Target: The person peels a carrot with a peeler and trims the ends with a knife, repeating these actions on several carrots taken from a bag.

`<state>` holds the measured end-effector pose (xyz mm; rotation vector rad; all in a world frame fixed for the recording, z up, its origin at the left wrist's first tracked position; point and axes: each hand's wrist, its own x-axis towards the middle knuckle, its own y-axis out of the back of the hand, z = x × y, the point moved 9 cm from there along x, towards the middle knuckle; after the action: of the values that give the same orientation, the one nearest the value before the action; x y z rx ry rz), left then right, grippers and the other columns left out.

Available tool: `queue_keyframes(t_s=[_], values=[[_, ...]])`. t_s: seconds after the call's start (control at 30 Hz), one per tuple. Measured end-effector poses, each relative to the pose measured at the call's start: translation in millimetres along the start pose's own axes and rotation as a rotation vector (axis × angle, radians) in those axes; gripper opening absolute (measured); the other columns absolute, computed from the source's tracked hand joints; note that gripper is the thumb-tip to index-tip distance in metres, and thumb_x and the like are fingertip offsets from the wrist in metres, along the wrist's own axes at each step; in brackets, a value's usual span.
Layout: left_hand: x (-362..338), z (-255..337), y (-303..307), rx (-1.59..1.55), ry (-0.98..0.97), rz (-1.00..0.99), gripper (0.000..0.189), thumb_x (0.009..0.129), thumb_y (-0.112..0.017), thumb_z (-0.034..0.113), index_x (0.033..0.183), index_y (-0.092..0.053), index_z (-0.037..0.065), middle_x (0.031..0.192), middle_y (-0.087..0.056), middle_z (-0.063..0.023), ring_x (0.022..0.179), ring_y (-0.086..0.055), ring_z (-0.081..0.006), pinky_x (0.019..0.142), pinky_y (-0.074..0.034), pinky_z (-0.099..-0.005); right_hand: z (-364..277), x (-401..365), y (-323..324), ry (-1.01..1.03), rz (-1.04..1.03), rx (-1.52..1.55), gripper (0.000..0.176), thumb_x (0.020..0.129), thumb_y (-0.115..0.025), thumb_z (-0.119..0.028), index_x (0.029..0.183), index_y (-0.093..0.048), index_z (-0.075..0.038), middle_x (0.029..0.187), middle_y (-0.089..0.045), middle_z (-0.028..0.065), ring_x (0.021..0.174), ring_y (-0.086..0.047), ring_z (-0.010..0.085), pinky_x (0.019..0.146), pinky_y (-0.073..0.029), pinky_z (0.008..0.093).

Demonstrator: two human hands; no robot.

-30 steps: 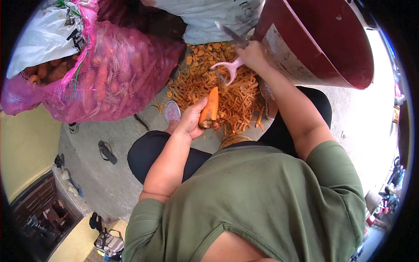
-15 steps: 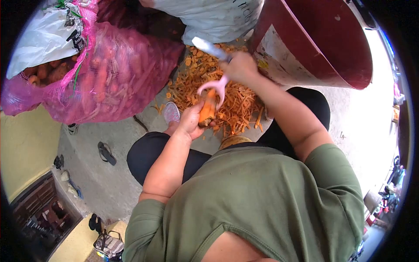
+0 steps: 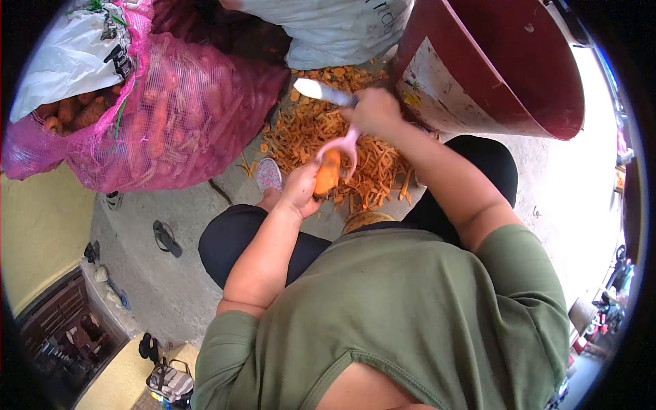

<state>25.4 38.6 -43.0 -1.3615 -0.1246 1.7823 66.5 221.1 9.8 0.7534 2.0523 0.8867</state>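
Observation:
An orange carrot [image 3: 327, 175], partly peeled, is gripped in my left hand [image 3: 302, 186], whose fingers wrap round its side. My right hand [image 3: 376, 111] is closed on a pink Y-shaped peeler [image 3: 347, 145], and its head lies against the upper part of the carrot. A knife [image 3: 320, 91] with a pale blade also sticks out of the right hand, pointing left; its handle is mostly hidden in the fist. Below both hands a pile of orange peelings [image 3: 376, 167] covers the floor, with cut carrot slices [image 3: 335, 74] at its far side.
A pink mesh sack [image 3: 178, 116] full of carrots stands at the left. Behind the peelings is a white sack [image 3: 342, 31], and a large dark red tub [image 3: 471, 75] is at the right. A loose sandal [image 3: 166, 239] lies on the concrete floor [image 3: 150, 290].
The peeler has shifted slightly right and down along the carrot. The carrot has turned in my left hand, showing a brighter orange side. The knife has moved a little left and down.

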Motion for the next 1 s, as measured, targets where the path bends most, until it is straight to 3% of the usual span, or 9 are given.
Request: queue_keyframes(t_s=[0.07, 0.3, 0.4, 0.5, 0.6, 0.67, 0.77, 0.87, 1.0], values=[[-2, 1, -1, 0.043, -0.006, -0.012, 0.028, 0.085, -0.04, 0.027, 0.099, -0.048, 0.004, 0.082, -0.056, -0.0063, 0.069, -0.056, -0.0147, 0.057, -0.046, -0.0294, 48, 42, 12, -0.098, 0.22, 0.046, 0.033, 0.066, -0.058, -0.033, 0.077, -0.06, -0.002, 0.071, -0.06, 0.0157, 0.068, -0.059, 0.0272, 0.064, -0.046, 0.0363], [6, 3, 13, 0.23, -0.05, 0.045, 0.034, 0.086, -0.039, 0.034, 0.1, -0.049, 0.005, 0.079, -0.056, -0.0051, 0.064, -0.054, -0.0124, 0.053, -0.045, -0.026, 4, 5, 2, -0.009, -0.012, -0.008, 0.04, 0.065, -0.059, -0.04, 0.079, -0.061, -0.003, 0.082, -0.059, 0.0159, 0.08, -0.058, 0.0268, 0.07, -0.046, 0.0354], [3, 9, 4, 0.268, -0.081, -0.019, 0.03, 0.084, -0.044, 0.03, 0.1, -0.05, 0.005, 0.078, -0.055, -0.0048, 0.064, -0.053, -0.0122, 0.054, -0.043, -0.0231, 63, 46, 11, -0.169, 0.183, 0.075, 0.035, 0.067, -0.058, -0.034, 0.079, -0.06, -0.001, 0.072, -0.058, 0.0196, 0.068, -0.059, 0.0248, 0.062, -0.046, 0.0353], [-8, 29, -7, 0.529, -0.263, -0.006, 0.033, 0.08, -0.052, 0.031, 0.093, -0.052, 0.0, 0.074, -0.056, -0.0051, 0.063, -0.053, -0.0115, 0.055, -0.043, -0.0249, 85, 57, 5, -0.248, 0.082, 0.013, 0.034, 0.069, -0.056, -0.035, 0.08, -0.06, -0.002, 0.075, -0.058, 0.0197, 0.066, -0.059, 0.0247, 0.061, -0.046, 0.0346], [-4, 41, 5, 0.982, -0.33, 0.144, 0.039, 0.072, -0.06, 0.031, 0.094, -0.051, -0.001, 0.071, -0.058, -0.0099, 0.064, -0.056, -0.0189, 0.058, -0.044, -0.0293, 16, 9, -51, 0.226, -0.463, -0.051, 0.051, 0.068, -0.052, -0.042, 0.083, -0.056, 0.007, 0.079, -0.056, 0.0229, 0.072, -0.057, 0.0316, 0.066, -0.045, 0.0396], [-5, 52, 13, 1.264, -0.504, 0.302, 0.043, 0.066, -0.063, 0.03, 0.095, -0.05, -0.001, 0.074, -0.058, -0.014, 0.068, -0.057, -0.0261, 0.061, -0.044, -0.0332, 1, -27, -67, 0.148, -0.6, -0.06, 0.052, 0.067, -0.05, -0.043, 0.077, -0.057, 0.008, 0.076, -0.056, 0.0265, 0.074, -0.057, 0.0323, 0.066, -0.045, 0.0382], [-10, 58, 8, 1.42, -0.555, 0.407, 0.046, 0.061, -0.065, 0.023, 0.097, -0.05, -0.002, 0.079, -0.058, -0.0191, 0.076, -0.056, -0.0317, 0.066, -0.043, -0.0358, -14, -48, -77, 0.276, -0.642, -0.107, 0.046, 0.067, -0.049, -0.039, 0.076, -0.057, 0.005, 0.074, -0.056, 0.0231, 0.069, -0.056, 0.033, 0.064, -0.043, 0.0399], [-12, 60, 2, 1.461, -0.53, 0.431, 0.045, 0.06, -0.064, 0.02, 0.097, -0.051, -0.002, 0.081, -0.057, -0.0205, 0.077, -0.056, -0.0336, 0.066, -0.043, -0.0364, -31, -58, -87, 0.709, -0.624, -0.224, 0.039, 0.07, -0.048, -0.034, 0.074, -0.057, 0.004, 0.07, -0.056, 0.0217, 0.068, -0.055, 0.0328, 0.064, -0.042, 0.0414], [-11, 59, 2, 1.498, -0.487, 0.441, 0.042, 0.061, -0.063, 0.02, 0.096, -0.051, -0.001, 0.08, -0.058, -0.0207, 0.077, -0.055, -0.0354, 0.066, -0.043, -0.0379, -32, -57, -92, 0.677, -0.625, -0.256, 0.033, 0.072, -0.046, -0.029, 0.072, -0.056, 0.003, 0.067, -0.054, 0.0215, 0.069, -0.055, 0.0322, 0.063, -0.041, 0.0424]])
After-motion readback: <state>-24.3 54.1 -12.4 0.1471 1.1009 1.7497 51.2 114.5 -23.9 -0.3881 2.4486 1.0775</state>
